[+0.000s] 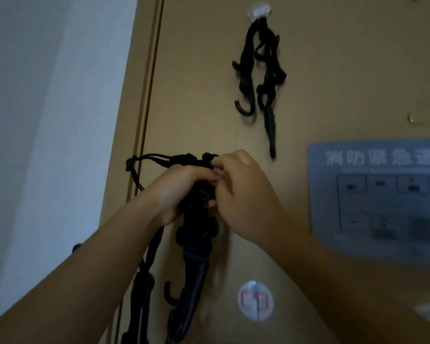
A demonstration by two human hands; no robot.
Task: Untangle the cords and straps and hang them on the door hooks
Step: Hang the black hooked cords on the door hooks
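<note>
We see a tan door [196, 70] | upper adhesive hook [260, 11] carries a black cord bundle [261, 70] | lower adhesive hook [255, 301] beneath | grey notice [377, 194] stuck at right

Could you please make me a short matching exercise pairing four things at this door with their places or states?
Things:
1. hung cord bundle
2. tangled cords
3. lower door hook
4. grey sign

Places or states:
A. nothing hanging on it
B. held by the left hand and right hand
C. at the right of the door
D. dangling from the upper door hook

Pairs: 1-D, 2-B, 3-A, 4-C
</note>
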